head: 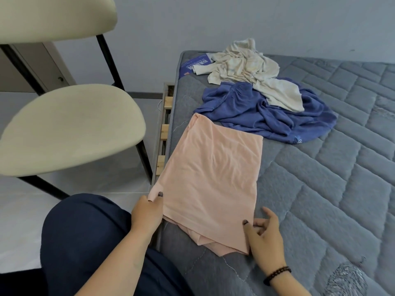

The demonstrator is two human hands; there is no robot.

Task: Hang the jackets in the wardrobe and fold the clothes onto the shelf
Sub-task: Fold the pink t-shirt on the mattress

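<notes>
Both hands low in view, forearms reaching in from 6 o'clock.
Left hand [147,212] pinches with thumb over curled fingers; right hand [264,233], at its 3 o'clock, has thumb down and fingers loosely spread.

Quilted grey mattress [320,178] under pink [211,178], blue [256,112], cream garments [245,67].

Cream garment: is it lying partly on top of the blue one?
Yes, the cream garment overlaps the upper part of the blue garment on the mattress.
</notes>
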